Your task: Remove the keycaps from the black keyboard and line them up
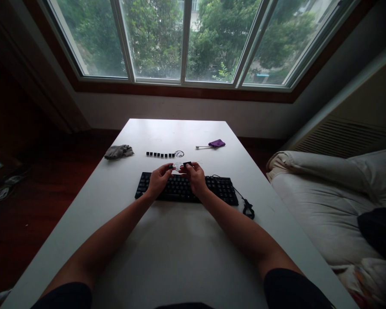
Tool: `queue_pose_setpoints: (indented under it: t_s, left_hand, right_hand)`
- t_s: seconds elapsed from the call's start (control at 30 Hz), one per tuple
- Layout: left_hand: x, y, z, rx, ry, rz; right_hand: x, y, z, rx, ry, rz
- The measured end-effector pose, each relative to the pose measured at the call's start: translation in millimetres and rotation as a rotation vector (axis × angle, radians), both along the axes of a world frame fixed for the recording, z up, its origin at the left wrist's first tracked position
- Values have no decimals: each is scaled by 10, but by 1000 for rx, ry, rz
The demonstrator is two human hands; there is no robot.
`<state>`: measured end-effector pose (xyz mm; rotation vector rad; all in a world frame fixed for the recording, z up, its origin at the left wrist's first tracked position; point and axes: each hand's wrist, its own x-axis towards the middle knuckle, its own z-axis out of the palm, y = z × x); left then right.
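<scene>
A black keyboard lies across the middle of the white table. Both my hands hover over its far edge, close together. My left hand pinches a small dark keycap at its fingertips. My right hand grips another small black piece, with a pale, thin item between the two hands that I cannot identify. A row of several loose black keycaps sits on the table just beyond my hands, next to a small wire ring.
A crumpled grey cloth lies at the table's far left. A purple cloth with a thin stick beside it lies far right. The keyboard cable coils at the right. A white sofa stands right of the table; windows behind.
</scene>
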<state>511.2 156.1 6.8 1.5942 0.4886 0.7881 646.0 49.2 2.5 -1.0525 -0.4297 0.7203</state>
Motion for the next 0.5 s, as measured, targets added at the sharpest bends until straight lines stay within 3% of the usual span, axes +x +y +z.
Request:
queue_pose_setpoints:
  t_s: [0.5]
  left_hand:
    - [3,76,-66,79,78,15]
  right_hand:
    - [-74,-68,114,-13,-368,-52]
